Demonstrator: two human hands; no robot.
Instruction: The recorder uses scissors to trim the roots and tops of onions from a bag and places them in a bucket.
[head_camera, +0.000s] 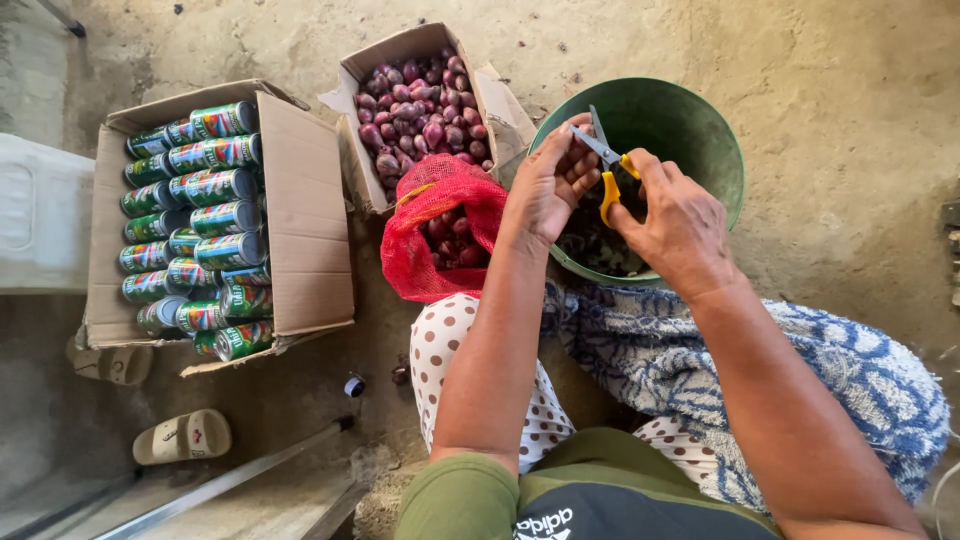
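Scissors (607, 160) with yellow handles, gripped in right hand (680, 225), fingers threaded through the loops, blades up and slightly parted over green bucket (700, 130). Left hand (550, 185) just beside the blades, fingers curled around a small shallot (581, 152), mostly hidden. Dark trimmings at the bucket's bottom. Red mesh bag (440, 235) of shallots just left of the bucket, open cardboard box of purple shallots (420, 115) behind it. Further left, carton of cans (195, 230) on the concrete floor (850, 90).
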